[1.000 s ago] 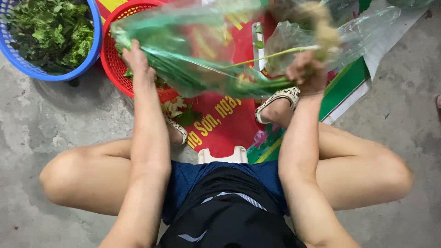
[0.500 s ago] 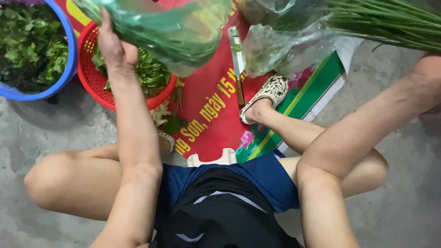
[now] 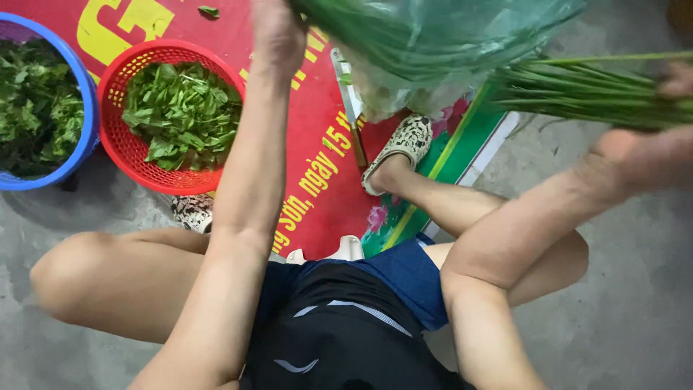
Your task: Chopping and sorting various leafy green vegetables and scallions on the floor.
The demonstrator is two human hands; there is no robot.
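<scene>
Head view, looking down on a person sitting low over a concrete floor (image 3: 635,303).

Left hand (image 3: 278,32) raised at the top edge, closed on the edge of a green plastic bag (image 3: 440,36); fingers cut off by the frame, so exact grip not possible to tell. Bag hanging in the air between both hands, above a red printed mat (image 3: 317,180).

Right hand (image 3: 650,155) out at the right edge, blurred, closed around a bundle of long green stems (image 3: 585,90). Stems lying nearly level, their left ends reaching into the mouth of the bag, just beside the left hand's side of it.

On the mat under the bag, a knife (image 3: 351,115) with a pale blade. Left of the left arm, a red basket (image 3: 130,155) full of picked green leaves (image 3: 184,115), and beside it a blue basket (image 3: 83,137) also with greens. One patterned slipper (image 3: 401,148) on the mat near the knife.
</scene>
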